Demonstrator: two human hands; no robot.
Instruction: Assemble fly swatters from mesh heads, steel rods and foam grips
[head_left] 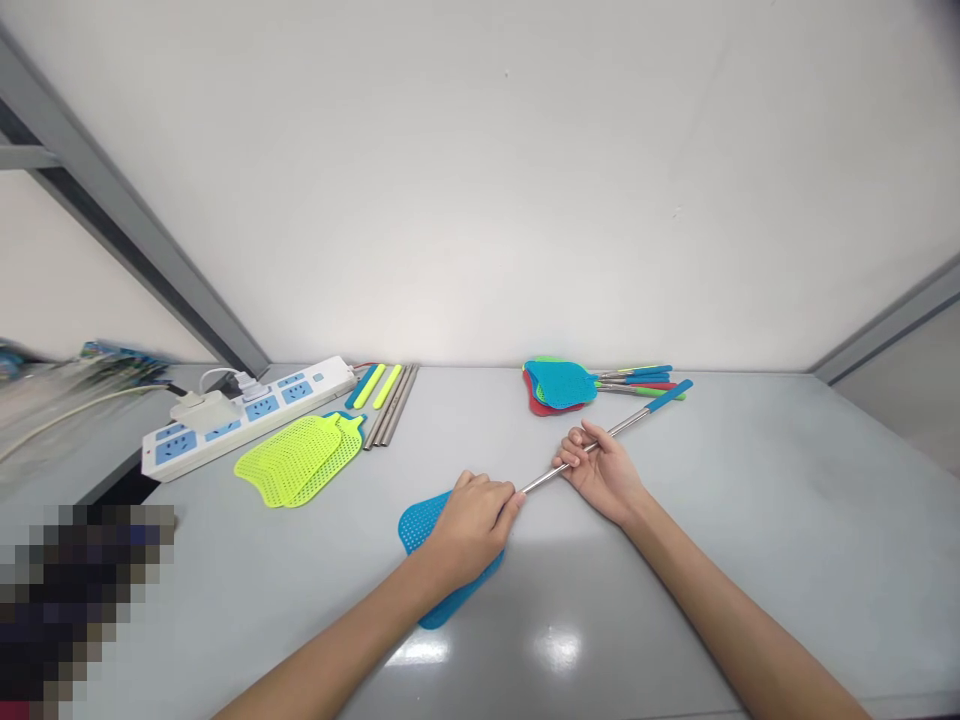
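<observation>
A blue fly swatter (pixel 427 518) lies aslant in front of me, its perforated head low on the left and its metal rod running up to a blue grip at the right. My left hand (pixel 474 520) is closed where the head meets the rod and covers that joint. Farther up, my right hand (pixel 598 470) has its fingers curled about the rod, palm turned upward, below the blue grip. Behind the grip's end, a stack of fly swatters (pixel 566 384) in blue, red and green rests by the wall with handles pointing right.
Yellow-green swatter heads (pixel 292 460) lie to the left, a blue one partly beneath them. Beside them are metal rods (pixel 394 405) and loose blue and yellow grips (pixel 369 385). A white power strip (pixel 247 415) with plugs stands behind; plastic-wrapped items (pixel 97 385) sit at far left.
</observation>
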